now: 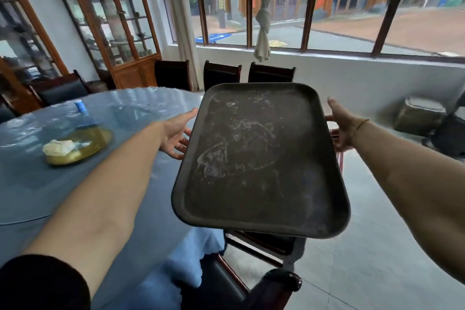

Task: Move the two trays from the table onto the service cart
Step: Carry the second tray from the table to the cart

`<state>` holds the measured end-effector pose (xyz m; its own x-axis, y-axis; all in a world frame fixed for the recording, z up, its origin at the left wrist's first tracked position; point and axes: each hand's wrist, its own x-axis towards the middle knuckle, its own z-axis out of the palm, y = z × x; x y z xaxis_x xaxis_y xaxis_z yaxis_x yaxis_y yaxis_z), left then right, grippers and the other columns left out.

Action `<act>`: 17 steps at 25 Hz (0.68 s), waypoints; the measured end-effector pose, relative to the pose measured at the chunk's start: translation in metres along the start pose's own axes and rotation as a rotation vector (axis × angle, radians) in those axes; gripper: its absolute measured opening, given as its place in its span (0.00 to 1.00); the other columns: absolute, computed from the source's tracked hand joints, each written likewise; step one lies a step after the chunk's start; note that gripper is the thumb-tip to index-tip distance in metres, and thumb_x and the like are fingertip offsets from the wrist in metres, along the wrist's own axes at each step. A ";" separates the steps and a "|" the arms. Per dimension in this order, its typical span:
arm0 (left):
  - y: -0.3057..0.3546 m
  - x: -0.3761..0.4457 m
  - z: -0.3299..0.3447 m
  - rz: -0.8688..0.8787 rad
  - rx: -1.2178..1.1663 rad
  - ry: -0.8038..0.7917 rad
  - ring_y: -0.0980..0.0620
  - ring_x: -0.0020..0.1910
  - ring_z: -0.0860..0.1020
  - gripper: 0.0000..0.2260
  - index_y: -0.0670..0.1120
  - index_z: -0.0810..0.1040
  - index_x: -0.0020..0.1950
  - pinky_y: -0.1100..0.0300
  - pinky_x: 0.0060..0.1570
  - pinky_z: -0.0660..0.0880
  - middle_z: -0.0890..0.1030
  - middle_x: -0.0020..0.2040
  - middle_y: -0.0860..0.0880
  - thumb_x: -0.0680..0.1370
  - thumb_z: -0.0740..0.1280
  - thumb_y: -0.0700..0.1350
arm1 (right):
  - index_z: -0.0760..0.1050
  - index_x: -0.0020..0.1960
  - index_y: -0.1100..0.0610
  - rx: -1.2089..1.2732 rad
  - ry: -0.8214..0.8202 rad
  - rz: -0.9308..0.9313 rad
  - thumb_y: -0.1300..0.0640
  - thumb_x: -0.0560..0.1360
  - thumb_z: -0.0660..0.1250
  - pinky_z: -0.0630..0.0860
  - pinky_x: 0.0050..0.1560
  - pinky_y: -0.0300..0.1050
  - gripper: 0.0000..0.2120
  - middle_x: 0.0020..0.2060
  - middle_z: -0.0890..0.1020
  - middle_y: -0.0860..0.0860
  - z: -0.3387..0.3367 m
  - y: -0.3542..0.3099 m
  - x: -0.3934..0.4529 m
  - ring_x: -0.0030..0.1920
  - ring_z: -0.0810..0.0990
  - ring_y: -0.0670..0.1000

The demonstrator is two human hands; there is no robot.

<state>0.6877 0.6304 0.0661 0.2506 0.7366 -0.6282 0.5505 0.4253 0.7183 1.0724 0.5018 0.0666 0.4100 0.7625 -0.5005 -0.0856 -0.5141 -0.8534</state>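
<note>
A dark rectangular tray (261,158) with white smears on its face is held up in the air, tilted slightly, just past the right edge of the round table (37,184). My left hand (176,133) grips its left rim with the fingers underneath. At the right rim, my right hand (341,128) holds on with the thumb up and the fingers below. I see only this one tray. No service cart can be made out in this view.
The table has a blue cloth under clear plastic, a gold plate (85,142) with a crumpled napkin (59,147), and a small blue-capped bottle (80,105). Dark wooden chairs stand beyond (221,75) and below the tray (271,284). A box (420,118) sits on the tiled floor at right.
</note>
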 end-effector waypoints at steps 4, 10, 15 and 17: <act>0.043 0.004 0.067 0.073 0.102 -0.116 0.45 0.47 0.76 0.42 0.42 0.75 0.59 0.52 0.48 0.74 0.78 0.51 0.41 0.69 0.55 0.79 | 0.75 0.60 0.50 0.075 0.148 -0.004 0.24 0.72 0.49 0.69 0.64 0.53 0.36 0.59 0.74 0.56 -0.080 0.022 -0.034 0.63 0.72 0.56; 0.092 -0.014 0.197 0.193 0.219 -0.319 0.45 0.46 0.77 0.42 0.40 0.77 0.58 0.53 0.49 0.75 0.80 0.47 0.42 0.71 0.53 0.77 | 0.76 0.49 0.51 0.182 0.392 -0.009 0.24 0.70 0.52 0.70 0.51 0.48 0.32 0.50 0.76 0.54 -0.202 0.076 -0.124 0.50 0.73 0.53; 0.109 -0.058 0.325 0.259 0.309 -0.478 0.47 0.44 0.74 0.37 0.42 0.75 0.54 0.53 0.46 0.74 0.76 0.48 0.42 0.73 0.54 0.75 | 0.77 0.55 0.51 0.252 0.611 0.007 0.24 0.70 0.51 0.72 0.49 0.48 0.35 0.48 0.76 0.54 -0.296 0.146 -0.226 0.46 0.74 0.54; 0.108 -0.079 0.378 0.268 0.348 -0.541 0.47 0.43 0.74 0.36 0.42 0.75 0.53 0.54 0.45 0.73 0.75 0.46 0.42 0.72 0.55 0.75 | 0.76 0.53 0.51 0.308 0.683 0.016 0.24 0.70 0.51 0.72 0.44 0.47 0.35 0.46 0.75 0.55 -0.328 0.179 -0.275 0.42 0.73 0.53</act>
<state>1.0284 0.4189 0.0801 0.7253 0.3883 -0.5685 0.6150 0.0056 0.7885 1.2425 0.0711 0.0989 0.8705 0.2911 -0.3969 -0.3052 -0.3135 -0.8992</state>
